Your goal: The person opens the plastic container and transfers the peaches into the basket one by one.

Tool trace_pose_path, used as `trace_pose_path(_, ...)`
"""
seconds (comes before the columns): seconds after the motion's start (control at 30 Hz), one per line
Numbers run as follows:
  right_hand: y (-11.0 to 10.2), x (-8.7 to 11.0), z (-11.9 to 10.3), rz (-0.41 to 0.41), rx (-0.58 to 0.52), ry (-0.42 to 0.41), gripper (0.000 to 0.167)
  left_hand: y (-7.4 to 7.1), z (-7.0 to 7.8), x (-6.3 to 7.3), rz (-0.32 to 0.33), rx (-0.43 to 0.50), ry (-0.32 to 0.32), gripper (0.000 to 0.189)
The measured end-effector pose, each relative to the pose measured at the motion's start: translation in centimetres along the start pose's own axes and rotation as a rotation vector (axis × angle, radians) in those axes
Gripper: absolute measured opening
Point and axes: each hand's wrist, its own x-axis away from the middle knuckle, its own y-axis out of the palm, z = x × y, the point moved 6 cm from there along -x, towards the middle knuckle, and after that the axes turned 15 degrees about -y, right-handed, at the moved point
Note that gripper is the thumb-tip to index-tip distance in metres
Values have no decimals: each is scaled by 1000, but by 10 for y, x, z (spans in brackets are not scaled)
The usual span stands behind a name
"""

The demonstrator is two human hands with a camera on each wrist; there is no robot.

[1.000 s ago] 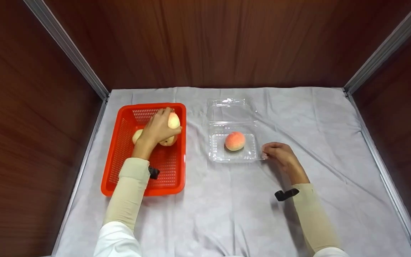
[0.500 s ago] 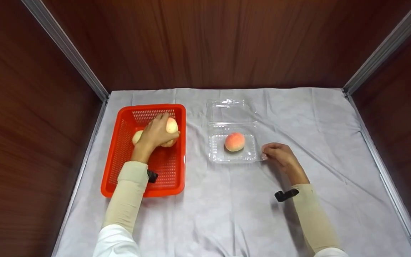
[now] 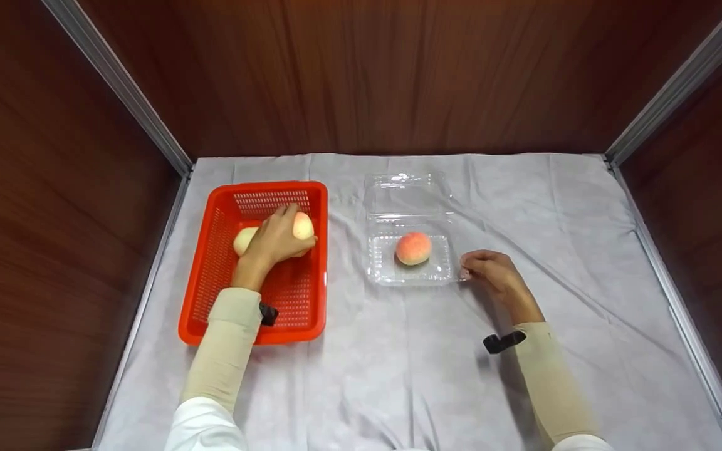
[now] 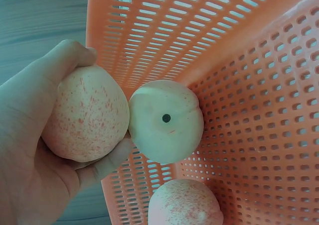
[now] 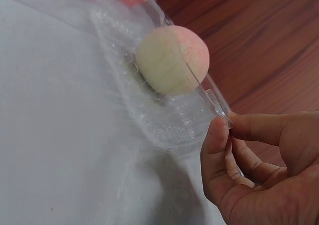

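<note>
My left hand (image 3: 277, 238) is inside the red plastic basket (image 3: 320, 313), its fingers and thumb curled round a peach (image 4: 88, 114). Right beside that peach, in the left wrist view, lies a paler peach (image 4: 167, 130) with a dark spot on it. Another speckled peach (image 4: 184, 205) shows lower down in the basket. My right hand (image 3: 492, 270) pinches the corner of a clear plastic clamshell box (image 3: 380, 275) between thumb and fingers. The lid (image 3: 405, 197) of the box is folded back, away from me. One pink-and-cream peach (image 3: 413, 248) sits in the box's base.
A pale grey cloth (image 3: 361, 388) covers the table, with wrinkles across it. Dark wood panels (image 3: 398, 75) wall in the back and both sides, joined by metal corner rails (image 3: 129, 94). The basket stands left of the box, with cloth between them.
My left hand has sunk slightly lower and nearer to me in the basket, with the peach in its grip. My right hand, the box and the peach in it stay put.
</note>
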Motion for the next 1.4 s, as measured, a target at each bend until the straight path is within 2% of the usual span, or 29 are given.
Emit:
trace_pose_path(0.4, -2, -1, 3, 30, 27, 13, 7, 0, -3, 5, -5, 12, -13, 85)
trace_pose_path(0.8, -1, 0, 3, 12, 13, 11, 8, 0, -8, 12, -6, -5, 3, 80)
trace_pose_path(1.23, 0, 0, -2, -8, 3, 21, 13, 2, -16, 18, -122, -38, -54, 97)
trace_pose_path(1.4, 1, 1, -4, -8, 1, 27, 17, 3, -19, 19, -152, -50, -66, 95)
